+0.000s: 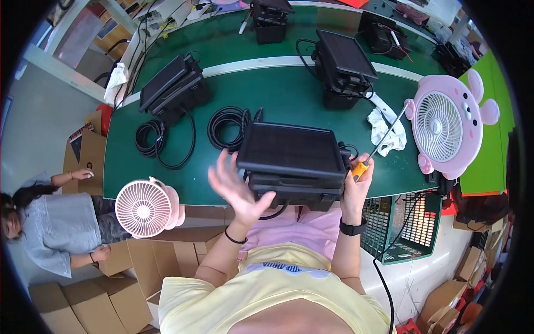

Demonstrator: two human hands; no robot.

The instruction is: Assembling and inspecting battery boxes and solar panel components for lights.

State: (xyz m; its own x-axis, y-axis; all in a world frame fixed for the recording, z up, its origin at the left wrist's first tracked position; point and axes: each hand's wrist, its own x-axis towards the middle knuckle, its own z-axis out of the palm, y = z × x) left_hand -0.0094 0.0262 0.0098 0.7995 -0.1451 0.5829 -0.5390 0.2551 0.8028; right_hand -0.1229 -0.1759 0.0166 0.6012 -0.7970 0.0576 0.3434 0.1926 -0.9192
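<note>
A black box with a dark solar panel (292, 147) on top sits at the front edge of the green table, right before me. My right hand (355, 192) is closed around the yellow handle of a screwdriver (360, 168), whose long shaft slants up and away to the right. That hand is against the box's right side. At the box's left side, my left hand (239, 192) has its fingers spread and holds nothing. A coiled black cable (214, 125) lies just behind the box's left corner.
Similar black panel boxes stand at the back left (172, 89) and back right (345, 61). A pink bunny-faced fan (445, 125) is on the right, beside a crumpled white cloth (386, 133). A small pink fan (146, 209) is at the front left. Another person (67, 217) is at the left.
</note>
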